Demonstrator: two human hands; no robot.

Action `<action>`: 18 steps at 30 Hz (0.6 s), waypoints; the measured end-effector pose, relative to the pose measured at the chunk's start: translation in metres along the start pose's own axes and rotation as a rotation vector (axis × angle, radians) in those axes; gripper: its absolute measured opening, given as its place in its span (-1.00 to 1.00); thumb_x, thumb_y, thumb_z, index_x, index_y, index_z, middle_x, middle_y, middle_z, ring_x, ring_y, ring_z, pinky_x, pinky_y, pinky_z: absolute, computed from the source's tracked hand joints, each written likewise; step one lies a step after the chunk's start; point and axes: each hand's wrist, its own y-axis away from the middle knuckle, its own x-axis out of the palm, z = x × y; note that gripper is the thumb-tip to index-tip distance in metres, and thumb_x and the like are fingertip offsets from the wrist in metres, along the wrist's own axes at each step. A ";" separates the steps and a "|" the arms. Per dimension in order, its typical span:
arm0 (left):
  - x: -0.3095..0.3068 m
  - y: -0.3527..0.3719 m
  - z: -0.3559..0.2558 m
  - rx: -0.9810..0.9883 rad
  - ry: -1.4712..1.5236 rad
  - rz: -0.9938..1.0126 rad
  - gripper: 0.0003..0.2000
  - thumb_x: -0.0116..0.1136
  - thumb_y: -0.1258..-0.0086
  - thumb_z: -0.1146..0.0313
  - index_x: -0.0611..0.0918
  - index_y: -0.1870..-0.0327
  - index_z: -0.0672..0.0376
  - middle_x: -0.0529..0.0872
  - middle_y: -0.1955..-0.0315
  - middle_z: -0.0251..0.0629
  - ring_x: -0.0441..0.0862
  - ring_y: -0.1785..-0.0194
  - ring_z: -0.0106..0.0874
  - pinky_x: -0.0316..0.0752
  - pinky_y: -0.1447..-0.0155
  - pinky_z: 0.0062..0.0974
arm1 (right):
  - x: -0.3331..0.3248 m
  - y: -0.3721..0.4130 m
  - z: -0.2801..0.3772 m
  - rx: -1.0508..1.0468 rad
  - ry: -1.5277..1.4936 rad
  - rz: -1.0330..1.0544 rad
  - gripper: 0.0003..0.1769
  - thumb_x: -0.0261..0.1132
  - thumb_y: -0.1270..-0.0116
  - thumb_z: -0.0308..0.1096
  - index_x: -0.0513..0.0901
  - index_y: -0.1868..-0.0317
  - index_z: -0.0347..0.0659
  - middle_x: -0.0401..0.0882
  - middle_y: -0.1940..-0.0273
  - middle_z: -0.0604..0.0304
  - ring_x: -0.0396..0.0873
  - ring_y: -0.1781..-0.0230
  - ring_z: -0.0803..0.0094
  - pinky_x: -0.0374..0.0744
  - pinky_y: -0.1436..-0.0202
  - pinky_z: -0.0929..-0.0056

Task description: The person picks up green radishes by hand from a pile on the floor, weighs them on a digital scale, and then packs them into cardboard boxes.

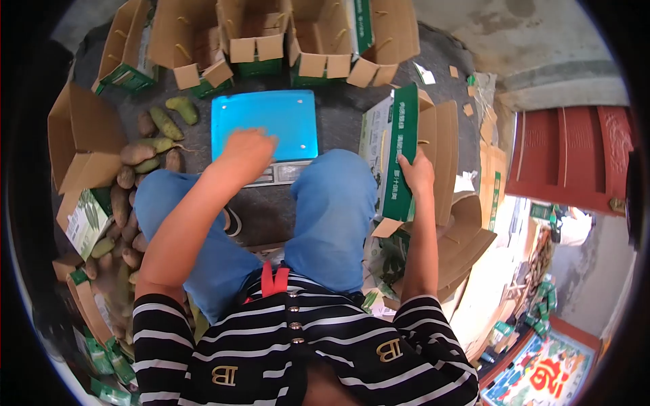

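Over the blue plate of a weighing scale (298, 125) is my left hand (249, 154). Its fingers are blurred and turned away, so I cannot make out whether they hold anything. My right hand (420, 170) grips the edge of a green and white cardboard box (398, 159), thumb on the green side and fingers hidden behind it. This box stands tilted by my right knee, its brown flaps open. Long green radishes (164, 124), several coated in brown soil, lie left of the scale and beside my left leg.
Several open cardboard boxes (254, 47) stand in a row behind the scale. Another open box (84, 139) is at the left. At the right are more brown flaps (467, 247), cardboard scraps and a red door (572, 155). Green packets (112, 358) lie at the lower left.
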 end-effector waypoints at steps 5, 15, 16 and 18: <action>0.010 0.005 0.003 -0.013 -0.006 0.035 -0.75 0.33 -0.16 0.29 0.60 0.21 0.18 0.63 0.29 -0.16 0.61 0.12 -0.19 0.45 0.09 -0.21 | -0.013 -0.006 -0.025 -0.061 -0.100 0.110 -0.66 0.30 -0.29 -0.17 0.63 0.12 -0.29 0.67 0.30 -0.12 0.65 0.25 -0.02 0.53 0.16 0.18; 0.026 0.005 -0.020 0.125 0.008 -0.109 -0.86 0.15 -0.12 0.44 0.62 0.29 0.15 0.64 0.35 -0.18 0.64 0.19 -0.20 0.45 0.14 -0.25 | -0.132 0.051 0.050 -0.397 -0.177 0.092 -0.84 0.28 -0.25 -0.53 0.64 0.16 -0.36 0.55 0.33 0.03 0.51 0.32 0.28 0.46 0.18 0.45; 0.024 0.005 -0.023 0.147 0.022 -0.142 -0.87 0.13 -0.13 0.43 0.62 0.30 0.14 0.64 0.35 -0.17 0.64 0.18 -0.20 0.45 0.14 -0.26 | -0.131 0.049 0.065 -0.505 -0.123 0.104 -0.84 0.28 -0.23 -0.56 0.65 0.17 -0.36 0.55 0.33 0.03 0.51 0.32 0.27 0.46 0.18 0.45; 0.018 0.002 -0.024 0.069 -0.057 -0.041 -0.80 0.15 -0.17 0.40 0.64 0.17 0.12 0.66 0.24 -0.18 0.63 0.10 -0.23 0.45 0.09 -0.26 | -0.123 0.040 0.107 -0.793 -0.106 0.052 -0.72 0.30 -0.06 -0.64 0.67 0.16 -0.29 0.56 0.34 0.07 0.54 0.29 0.18 0.49 0.18 0.38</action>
